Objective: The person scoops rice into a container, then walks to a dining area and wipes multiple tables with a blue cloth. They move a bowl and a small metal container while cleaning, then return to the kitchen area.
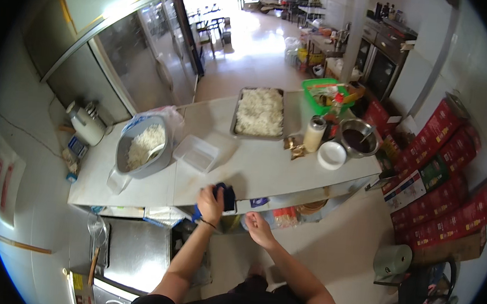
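My left hand [210,207] is at the counter's front edge, its fingers wrapped round a dark blue cloth [226,197]. The cloth lies partly on the counter top and partly over its edge. My right hand [259,230] hangs just in front of the edge with curled fingers; what they hold, if anything, is hidden. Beyond the left hand stands a clear plastic box [197,153]. To its left, a grey tub [165,160] holds white rice and a spoon. Farther back, a metal tray [234,129] is filled with rice.
On the counter [288,170]'s right are a cream-coloured bottle [314,136], a stack of white bowls [332,156], a metal bowl [344,147] of dark liquid and a green basket [316,104]. Red cartons [431,201] line the right wall. An electric kettle [84,123] stands far left.
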